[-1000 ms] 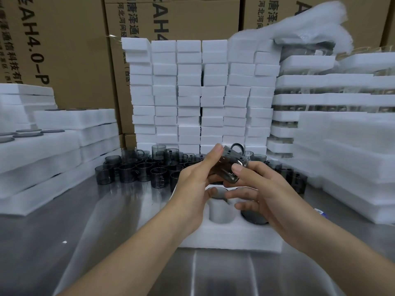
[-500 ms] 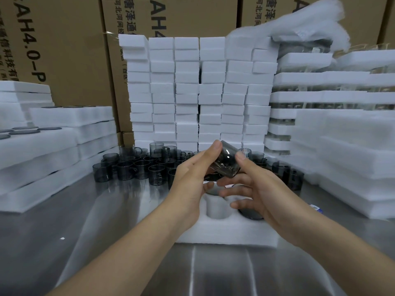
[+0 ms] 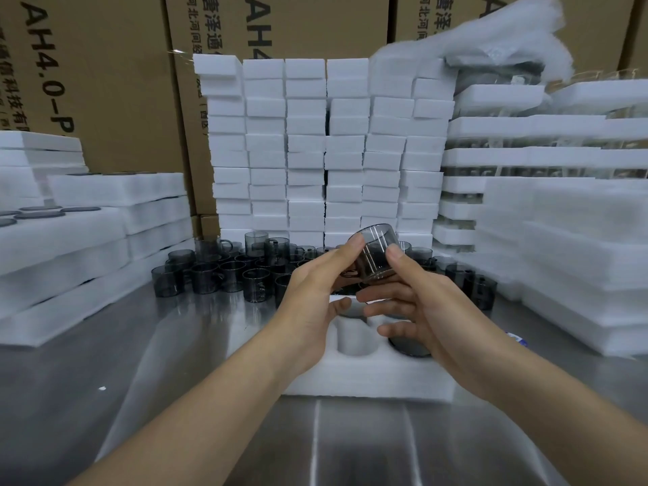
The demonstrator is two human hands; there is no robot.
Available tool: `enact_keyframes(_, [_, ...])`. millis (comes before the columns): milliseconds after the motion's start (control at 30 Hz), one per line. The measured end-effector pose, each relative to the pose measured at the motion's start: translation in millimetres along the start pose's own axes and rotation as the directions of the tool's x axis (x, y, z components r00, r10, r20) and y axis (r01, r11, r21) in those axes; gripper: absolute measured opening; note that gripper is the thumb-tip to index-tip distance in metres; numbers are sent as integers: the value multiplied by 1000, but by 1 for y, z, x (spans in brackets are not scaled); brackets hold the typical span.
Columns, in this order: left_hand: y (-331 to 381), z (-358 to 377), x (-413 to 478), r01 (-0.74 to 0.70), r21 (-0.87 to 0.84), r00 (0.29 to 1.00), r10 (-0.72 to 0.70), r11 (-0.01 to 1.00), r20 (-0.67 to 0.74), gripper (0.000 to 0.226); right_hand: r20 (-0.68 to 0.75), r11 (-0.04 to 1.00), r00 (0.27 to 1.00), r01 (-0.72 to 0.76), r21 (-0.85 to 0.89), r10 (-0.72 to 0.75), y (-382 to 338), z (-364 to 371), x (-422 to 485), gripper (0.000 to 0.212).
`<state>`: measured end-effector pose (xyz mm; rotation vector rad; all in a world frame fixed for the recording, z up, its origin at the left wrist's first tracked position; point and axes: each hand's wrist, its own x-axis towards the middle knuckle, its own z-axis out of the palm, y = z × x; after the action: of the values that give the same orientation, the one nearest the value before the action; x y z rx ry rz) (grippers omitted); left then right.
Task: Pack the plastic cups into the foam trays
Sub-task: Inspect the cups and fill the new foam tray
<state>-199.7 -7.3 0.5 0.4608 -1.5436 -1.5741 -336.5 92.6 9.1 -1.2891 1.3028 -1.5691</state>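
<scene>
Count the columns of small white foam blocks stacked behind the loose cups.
6, side by side behind the cups: leftmost column, second, third, fourth, fifth, rightmost. More could stand hidden behind them.

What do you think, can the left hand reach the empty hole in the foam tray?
Probably yes. The empty hole sits just below the left hand in the foam tray, with nothing covering it. That hand is busy, though, holding the grey cup together with the right hand.
</scene>
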Motion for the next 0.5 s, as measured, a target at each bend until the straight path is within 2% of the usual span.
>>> enact_keyframes(200, [1,4,-3,-1,1,1000,1,1000,24,54,-68,998,997,38,56,-34,1,-5,0,48])
enact_keyframes(333, [12,0,2,8,95,998,-2,995,-64,40,-111,988,994,8,152,9,0,-8,3,38])
enact_keyframes(433, [18,-25,11,-104,282,974,155,954,-166,29,-136,966,987,-45,254,81,2,-11,6,40])
enact_keyframes(500, [11,-42,12,-167,533,950,281,830,-139,17,-141,961,985,-58,271,99,4,-13,7,42])
